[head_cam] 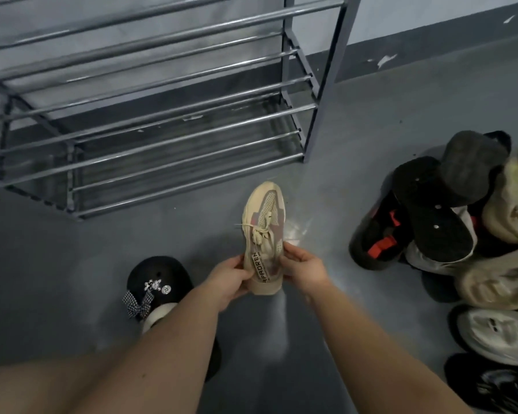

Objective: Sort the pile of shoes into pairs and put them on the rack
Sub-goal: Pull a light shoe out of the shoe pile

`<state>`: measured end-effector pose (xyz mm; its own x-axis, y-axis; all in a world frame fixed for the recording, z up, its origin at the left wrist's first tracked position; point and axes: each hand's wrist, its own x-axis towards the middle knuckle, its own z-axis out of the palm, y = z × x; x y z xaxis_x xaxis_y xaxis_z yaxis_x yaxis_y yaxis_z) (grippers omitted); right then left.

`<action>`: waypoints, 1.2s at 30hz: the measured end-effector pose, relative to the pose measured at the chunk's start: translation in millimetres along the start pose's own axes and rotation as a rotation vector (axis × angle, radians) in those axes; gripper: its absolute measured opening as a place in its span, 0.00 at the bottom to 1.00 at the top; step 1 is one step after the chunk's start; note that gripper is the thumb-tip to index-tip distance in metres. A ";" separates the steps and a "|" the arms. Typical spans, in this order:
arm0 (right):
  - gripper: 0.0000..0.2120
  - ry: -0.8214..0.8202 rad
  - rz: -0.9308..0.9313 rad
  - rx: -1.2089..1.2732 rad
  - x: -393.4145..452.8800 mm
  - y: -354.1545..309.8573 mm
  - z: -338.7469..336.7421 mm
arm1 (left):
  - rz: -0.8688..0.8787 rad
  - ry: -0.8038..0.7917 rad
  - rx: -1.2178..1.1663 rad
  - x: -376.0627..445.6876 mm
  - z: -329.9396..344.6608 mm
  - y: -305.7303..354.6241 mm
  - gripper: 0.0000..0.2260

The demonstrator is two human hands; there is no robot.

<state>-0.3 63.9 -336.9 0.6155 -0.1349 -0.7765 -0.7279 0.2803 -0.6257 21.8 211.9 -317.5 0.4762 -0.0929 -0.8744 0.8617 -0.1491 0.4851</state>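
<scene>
At lower centre my left hand [232, 277] and right hand [304, 268] hold a beige sneaker [263, 234] by its heel, fingers curled around both sides, above the floor. The pile of shoes [449, 222] waits at right. Beyond, upper left, the rack [162, 121] holds nothing I can see, so I judge sorting barely begun.

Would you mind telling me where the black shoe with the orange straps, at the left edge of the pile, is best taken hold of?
Take the black shoe with orange straps by its open collar rim, coming from the left, its floor side. Its opening faces up and left and is exposed there, while a black upturned sole leans across its right side, so a grip from the right would likely disturb the pile.
</scene>
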 end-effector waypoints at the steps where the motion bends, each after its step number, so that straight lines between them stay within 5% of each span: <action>1: 0.20 0.008 0.007 0.011 0.8 2.4 -0.2 | -0.001 0.008 -0.006 0.6 1.7 -2.2 0.17; 9: 0.23 -0.005 0.000 -0.176 -23.8 -7.3 -19.1 | 0.072 0.080 0.026 -12.8 26.3 5.5 0.03; 13: 0.25 0.050 -0.041 -0.290 -56.9 -20.2 -52.7 | 0.276 0.222 0.339 -20.0 51.3 14.2 0.21; 19: 0.33 0.247 -0.187 -1.100 -111.8 -41.3 -150.0 | 0.573 0.008 1.105 -52.6 126.7 19.1 0.26; 22: 0.35 0.365 -0.169 -1.307 -134.4 -52.7 -203.0 | 0.708 -0.076 1.387 -69.4 169.1 23.9 0.27; 30: 0.36 0.591 -0.160 -1.427 -167.9 -50.4 -315.6 | 0.988 -0.136 1.847 -91.3 283.1 37.2 0.30; 36: 0.42 0.816 -0.207 -1.010 -147.9 -48.0 -353.5 | 0.955 -0.240 1.825 -85.2 345.0 40.0 0.33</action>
<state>-163.2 -265.5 -218.3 0.6430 -0.7207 -0.2589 -0.7656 -0.5964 -0.2411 -44.9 -125.7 -220.4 0.4111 -0.7908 -0.4534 -0.7839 -0.5606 0.2669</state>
